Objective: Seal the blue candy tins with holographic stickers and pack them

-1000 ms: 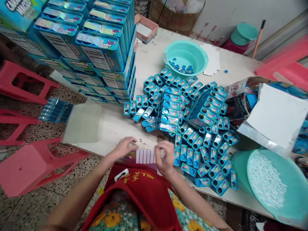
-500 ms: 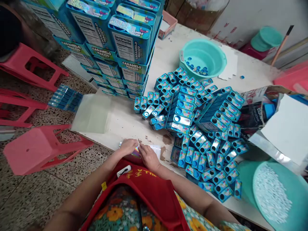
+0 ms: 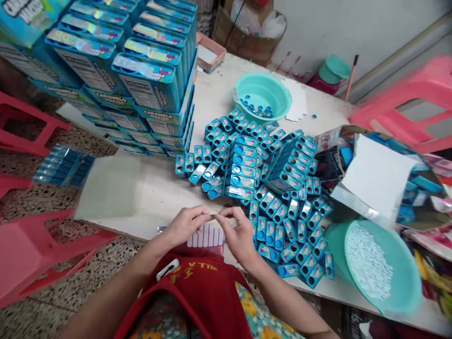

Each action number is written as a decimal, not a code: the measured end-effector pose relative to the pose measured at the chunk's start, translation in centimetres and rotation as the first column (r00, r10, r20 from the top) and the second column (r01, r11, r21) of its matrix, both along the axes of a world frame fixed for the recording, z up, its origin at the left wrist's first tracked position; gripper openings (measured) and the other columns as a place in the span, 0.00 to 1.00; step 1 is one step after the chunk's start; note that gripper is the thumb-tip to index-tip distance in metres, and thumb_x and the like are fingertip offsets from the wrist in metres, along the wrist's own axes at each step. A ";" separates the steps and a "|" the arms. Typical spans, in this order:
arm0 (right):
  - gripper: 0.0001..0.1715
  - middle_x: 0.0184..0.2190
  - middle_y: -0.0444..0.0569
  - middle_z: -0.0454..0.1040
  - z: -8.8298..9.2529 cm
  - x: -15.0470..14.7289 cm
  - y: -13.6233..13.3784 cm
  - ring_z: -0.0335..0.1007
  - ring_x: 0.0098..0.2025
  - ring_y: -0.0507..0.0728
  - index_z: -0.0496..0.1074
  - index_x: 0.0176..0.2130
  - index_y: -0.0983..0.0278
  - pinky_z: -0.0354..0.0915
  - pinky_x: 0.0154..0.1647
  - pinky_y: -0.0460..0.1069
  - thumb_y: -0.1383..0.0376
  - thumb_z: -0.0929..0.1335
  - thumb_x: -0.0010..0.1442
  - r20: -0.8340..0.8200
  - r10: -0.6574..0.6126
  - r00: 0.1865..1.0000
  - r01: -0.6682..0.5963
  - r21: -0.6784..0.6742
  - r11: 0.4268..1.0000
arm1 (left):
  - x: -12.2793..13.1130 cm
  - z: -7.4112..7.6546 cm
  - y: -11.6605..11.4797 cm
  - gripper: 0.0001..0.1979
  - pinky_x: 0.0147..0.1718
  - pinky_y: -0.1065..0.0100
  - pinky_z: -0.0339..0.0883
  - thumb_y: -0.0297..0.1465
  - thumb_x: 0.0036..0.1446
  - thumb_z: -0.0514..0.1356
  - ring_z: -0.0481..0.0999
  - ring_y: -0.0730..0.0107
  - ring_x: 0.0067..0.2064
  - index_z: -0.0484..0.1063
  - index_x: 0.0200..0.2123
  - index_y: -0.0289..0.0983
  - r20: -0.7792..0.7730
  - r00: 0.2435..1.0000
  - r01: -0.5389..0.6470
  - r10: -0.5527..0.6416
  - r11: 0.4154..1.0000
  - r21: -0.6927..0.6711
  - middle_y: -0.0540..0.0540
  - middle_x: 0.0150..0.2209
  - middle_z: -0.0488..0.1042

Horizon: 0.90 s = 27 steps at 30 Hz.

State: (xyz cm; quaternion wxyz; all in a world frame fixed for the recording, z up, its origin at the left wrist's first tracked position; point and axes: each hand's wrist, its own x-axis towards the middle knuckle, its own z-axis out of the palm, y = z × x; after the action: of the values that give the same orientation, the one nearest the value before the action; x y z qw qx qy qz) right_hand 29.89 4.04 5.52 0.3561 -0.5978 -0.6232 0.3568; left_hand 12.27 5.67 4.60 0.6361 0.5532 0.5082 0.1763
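Note:
My left hand (image 3: 187, 222) and my right hand (image 3: 239, 232) meet at the near edge of the white table (image 3: 148, 188), fingertips pinched together over a white sheet of sticker strips (image 3: 206, 236). Both hands pinch something small between them, too small to name. Just right of my right hand lies a large heap of small blue tins (image 3: 268, 188), several standing on end in rows.
Tall stacks of blue boxes (image 3: 141, 80) fill the table's far left. A teal bowl (image 3: 278, 94) with blue caps stands at the back. Another teal basin (image 3: 409, 263) with white pieces sits at the right, beside an opened bag (image 3: 374, 174). Red plastic stools (image 3: 38, 249) stand on the floor at left.
My hands rose from pressing on the sheet at the table edge and now pinch together above it; the white strips show again. The camera view shifted back to the left.

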 end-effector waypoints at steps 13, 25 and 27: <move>0.10 0.40 0.51 0.62 -3.0 3.4 8.6 0.61 0.49 0.58 0.74 0.29 0.65 0.56 0.53 0.54 0.60 0.68 0.52 0.010 -0.515 0.857 0.510 0.123 0.852 | 6.1 -2.1 12.3 0.07 0.26 0.73 0.56 0.29 0.56 0.47 0.62 0.75 0.25 0.59 0.39 0.38 0.040 0.997 0.048 -0.065 0.939 0.339 0.56 0.21 0.62; 0.19 0.39 0.49 0.65 -4.0 5.0 8.2 0.64 0.42 0.55 0.62 0.42 0.64 0.64 0.42 0.52 0.59 0.67 0.52 -0.158 -0.576 0.802 0.588 0.042 0.808 | 0.2 -7.5 5.1 0.17 0.32 0.72 0.59 0.42 0.54 0.55 0.70 0.70 0.34 0.66 0.44 0.39 -0.303 0.946 -0.040 0.118 0.967 0.251 0.50 0.32 0.72; 0.13 0.43 0.52 0.64 -3.4 3.9 6.2 0.62 0.47 0.58 0.64 0.42 0.63 0.63 0.45 0.55 0.63 0.65 0.55 -0.083 -0.541 0.837 0.544 0.246 0.803 | -3.0 -8.3 2.1 0.17 0.34 0.72 0.60 0.42 0.50 0.58 0.72 0.67 0.38 0.70 0.41 0.39 -0.348 0.935 0.123 -0.075 0.986 0.116 0.48 0.37 0.74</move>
State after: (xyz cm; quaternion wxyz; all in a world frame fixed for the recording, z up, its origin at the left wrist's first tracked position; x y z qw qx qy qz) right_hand 33.81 10.21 2.16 0.5210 -0.6975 -0.4659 0.1583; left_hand 9.25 7.78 -3.68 0.5069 0.6424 0.5692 0.0795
